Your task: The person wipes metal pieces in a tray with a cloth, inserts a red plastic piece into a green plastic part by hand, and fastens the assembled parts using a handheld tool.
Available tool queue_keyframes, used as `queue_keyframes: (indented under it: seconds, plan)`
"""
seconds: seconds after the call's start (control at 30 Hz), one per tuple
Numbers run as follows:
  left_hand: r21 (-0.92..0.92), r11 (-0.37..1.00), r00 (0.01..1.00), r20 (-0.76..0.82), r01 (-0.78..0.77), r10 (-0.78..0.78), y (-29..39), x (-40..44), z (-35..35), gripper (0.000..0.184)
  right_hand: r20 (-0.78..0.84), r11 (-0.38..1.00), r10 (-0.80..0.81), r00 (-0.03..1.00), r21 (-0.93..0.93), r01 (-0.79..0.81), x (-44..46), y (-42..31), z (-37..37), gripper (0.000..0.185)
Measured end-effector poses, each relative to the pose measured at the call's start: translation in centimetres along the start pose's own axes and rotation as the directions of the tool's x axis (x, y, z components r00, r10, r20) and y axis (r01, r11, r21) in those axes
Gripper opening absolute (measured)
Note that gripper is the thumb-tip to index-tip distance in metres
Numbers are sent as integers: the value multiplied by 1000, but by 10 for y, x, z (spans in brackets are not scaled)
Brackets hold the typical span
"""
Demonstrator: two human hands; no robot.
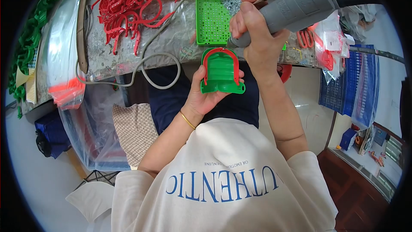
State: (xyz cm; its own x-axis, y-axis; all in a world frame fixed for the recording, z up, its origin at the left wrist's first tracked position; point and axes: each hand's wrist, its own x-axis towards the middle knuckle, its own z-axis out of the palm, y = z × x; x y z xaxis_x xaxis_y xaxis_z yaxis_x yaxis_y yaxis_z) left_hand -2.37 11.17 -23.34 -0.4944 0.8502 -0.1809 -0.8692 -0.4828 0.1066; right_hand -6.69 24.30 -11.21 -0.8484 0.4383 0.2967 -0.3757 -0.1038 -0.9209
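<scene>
The green molded plastic piece [216,69], with a red U-shaped strip [236,66] on it, sits in the left hand [205,92], thumb and fingers pinching its sides. The right hand [259,30] is wrapped around a grey power screwdriver [296,6], its tip close to the strip's arch. Beyond, a green perforated basket [211,25] holding small metal screws [231,5] stands on the tabletop [180,38], near heaped red straps [133,0]. Blue crates [347,81] stand at right above a pale floor [300,99].

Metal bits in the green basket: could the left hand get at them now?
Probably not: the left hand holds the green part, and the right hand, gripping the grey tool, crowds the metal bits.
</scene>
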Motion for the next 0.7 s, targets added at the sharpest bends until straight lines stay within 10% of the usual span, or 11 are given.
queue_keyframes:
  seconds: [0.7]
  plan:
    - [44,998,999,25,-46,45,6,-9,21,79,25,999,-34,999,-32,35,-8,0,0,16]
